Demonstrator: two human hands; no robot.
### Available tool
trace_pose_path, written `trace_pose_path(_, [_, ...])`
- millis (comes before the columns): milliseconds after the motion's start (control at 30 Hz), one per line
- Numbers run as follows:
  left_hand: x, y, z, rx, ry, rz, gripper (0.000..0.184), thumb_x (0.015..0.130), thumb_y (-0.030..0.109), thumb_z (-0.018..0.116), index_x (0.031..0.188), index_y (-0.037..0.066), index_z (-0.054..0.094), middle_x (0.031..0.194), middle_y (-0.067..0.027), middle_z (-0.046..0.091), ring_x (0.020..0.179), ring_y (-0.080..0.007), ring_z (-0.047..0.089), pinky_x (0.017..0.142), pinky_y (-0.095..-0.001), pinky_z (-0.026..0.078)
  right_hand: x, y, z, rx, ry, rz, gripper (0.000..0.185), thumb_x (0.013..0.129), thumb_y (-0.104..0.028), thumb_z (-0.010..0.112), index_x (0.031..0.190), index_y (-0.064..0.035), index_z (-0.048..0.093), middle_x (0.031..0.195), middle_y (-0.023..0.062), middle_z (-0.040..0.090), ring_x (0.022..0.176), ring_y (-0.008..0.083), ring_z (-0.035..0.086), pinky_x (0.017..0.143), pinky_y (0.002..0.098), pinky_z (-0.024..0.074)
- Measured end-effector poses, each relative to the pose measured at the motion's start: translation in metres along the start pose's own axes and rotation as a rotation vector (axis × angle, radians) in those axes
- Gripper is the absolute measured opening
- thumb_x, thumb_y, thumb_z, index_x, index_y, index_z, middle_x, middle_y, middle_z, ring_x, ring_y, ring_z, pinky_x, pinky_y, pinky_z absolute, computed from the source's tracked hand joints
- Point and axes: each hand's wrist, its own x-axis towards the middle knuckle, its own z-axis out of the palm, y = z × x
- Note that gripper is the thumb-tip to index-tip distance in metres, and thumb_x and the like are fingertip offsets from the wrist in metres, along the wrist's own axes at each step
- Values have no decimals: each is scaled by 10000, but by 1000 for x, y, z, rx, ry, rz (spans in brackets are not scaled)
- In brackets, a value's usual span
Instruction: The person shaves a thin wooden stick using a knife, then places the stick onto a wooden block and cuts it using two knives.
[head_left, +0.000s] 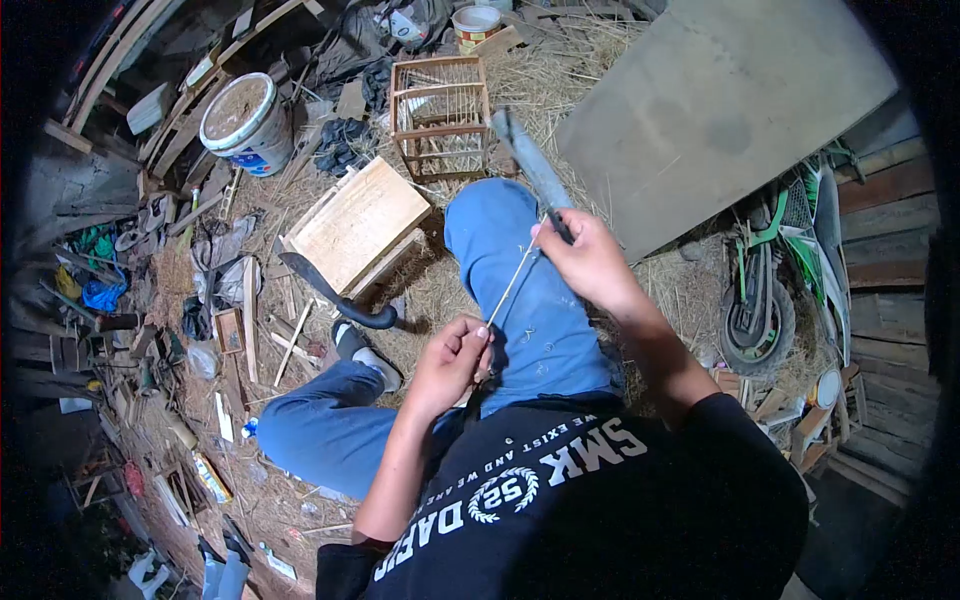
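Note:
My right hand is closed around the black handle of a broad, grey-bladed knife, whose blade points up and away past my knee. A thin, pale wooden stick runs slantwise over my blue jeans. Its upper end meets the knife near my right thumb; whether the edge touches it, I cannot tell. Lower down, the fingers of my left hand pinch the stick's other end. Left of my knee, a black curved tool leans by a pale wooden box.
A slatted wooden cage stands on straw ahead, with a white bucket farther left. A large flat board lies at the upper right, beside a green and white motorbike. Wood scraps and litter cover the ground at left.

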Motion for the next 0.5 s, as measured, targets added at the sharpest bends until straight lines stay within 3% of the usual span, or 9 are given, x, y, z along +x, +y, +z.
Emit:
trace_pose_path(133, [-5,-21,-22,138,68,107,180,1099,173,533,1012,21,573,789,18,569,713,-61,509,650,-224,414,19,2,-16,-37,26,64,232,996,-209,669,932,13,683,776,-18,638,708,58,515,647,285,450])
trace_pose_path(500, [11,-27,-35,201,160,131,151,1087,154,556,1005,30,583,775,48,518,704,-42,471,637,-225,396,46,6,-13,-110,57,66,291,1008,-274,661,925,5,674,805,-14,639,754,68,534,692,274,442])
